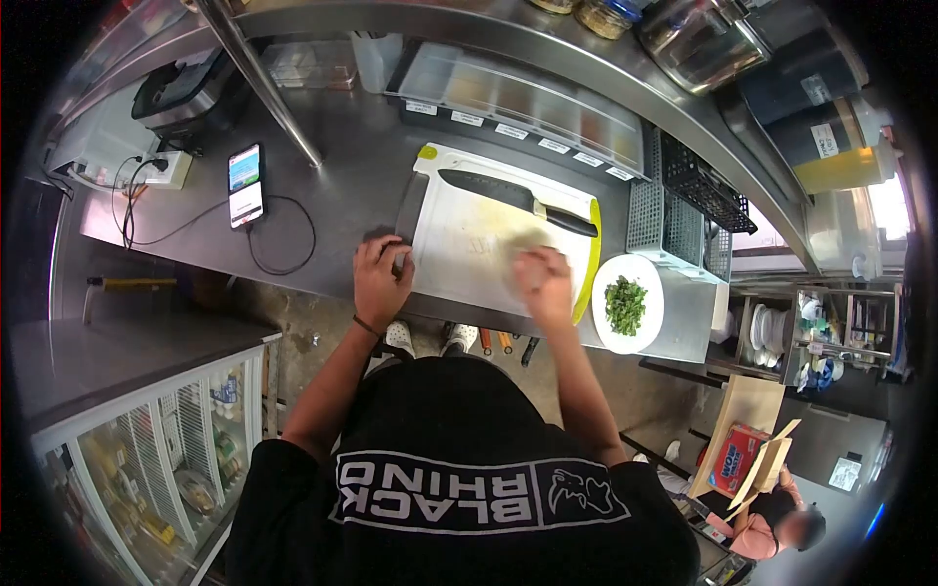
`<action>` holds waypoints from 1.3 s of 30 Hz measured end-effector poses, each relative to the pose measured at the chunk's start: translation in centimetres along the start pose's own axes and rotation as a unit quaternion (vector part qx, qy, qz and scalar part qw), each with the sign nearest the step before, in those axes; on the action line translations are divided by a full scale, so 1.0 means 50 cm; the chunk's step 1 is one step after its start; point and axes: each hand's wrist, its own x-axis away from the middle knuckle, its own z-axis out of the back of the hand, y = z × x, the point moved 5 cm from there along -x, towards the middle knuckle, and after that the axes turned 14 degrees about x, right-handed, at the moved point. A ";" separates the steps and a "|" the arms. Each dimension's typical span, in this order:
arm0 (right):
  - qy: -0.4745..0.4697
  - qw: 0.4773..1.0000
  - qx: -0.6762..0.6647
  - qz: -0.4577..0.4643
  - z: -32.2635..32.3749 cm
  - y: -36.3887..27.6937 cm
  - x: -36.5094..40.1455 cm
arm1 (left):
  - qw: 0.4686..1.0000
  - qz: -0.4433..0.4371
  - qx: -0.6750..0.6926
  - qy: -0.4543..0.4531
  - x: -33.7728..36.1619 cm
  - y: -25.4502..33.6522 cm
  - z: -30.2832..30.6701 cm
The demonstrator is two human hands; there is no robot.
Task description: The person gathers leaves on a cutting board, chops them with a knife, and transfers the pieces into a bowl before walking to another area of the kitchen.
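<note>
My left hand [382, 279] rests at the left edge of the white cutting board [459, 273], fingers loosely bent, thumb apart and nothing in its grasp. Over the right half of the board is my right hand [542, 283], smeared by motion; whether it holds anything cannot be made out. A chef's knife [493, 188] with a dark blade and black handle lies across the far part of the board. Faint yellowish marks and small pale bits show on the board's middle. Right of the board, a white plate [604, 332] carries chopped green herbs [625, 305].
A phone [246, 186] with a cable lies on the left of the steel counter. Lidded bins [518, 103] stand behind the board, grey baskets [664, 210] at right. A steel shelf [469, 24] overhangs the back. Another person [772, 523] holds a cardboard box [747, 439] at lower right.
</note>
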 end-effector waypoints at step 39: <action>0.093 0.921 0.247 -0.287 0.190 0.332 0.201 | 1.000 0.007 0.013 -0.021 0.001 -0.013 -0.008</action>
